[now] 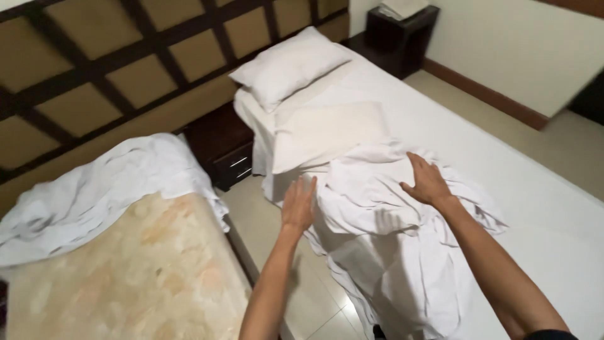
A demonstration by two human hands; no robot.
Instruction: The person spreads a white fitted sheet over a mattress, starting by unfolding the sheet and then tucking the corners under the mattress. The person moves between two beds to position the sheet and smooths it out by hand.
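Your right hand [428,182] lies flat and open, palm down, fingers spread, pressing on top of the crumpled sheet [384,208]. Your left hand [299,204] is also open with fingers straight, held at the near edge of the same sheet; whether it actually touches the cloth you cannot tell. Neither hand grips anything.

The sheet is white, loose and heavily wrinkled, bunched in a heap between and under your hands. Part of it spills over the side of the bed [503,164] below your left hand and hangs down toward the floor [264,214].

Just beyond your fingertips lies a flat cream-coloured pillow [327,129], and further past it a plump white pillow [289,66] against the padded headboard [126,69]. To the right of your right hand the mattress cover is smooth and white.

To the left of your left hand, across a narrow strip of tiled floor, stands a second bed with a bare patterned mattress [138,264], a rumpled white cover [94,189] piled at its head. A dark nightstand [220,141] sits between the beds, beyond your left hand.
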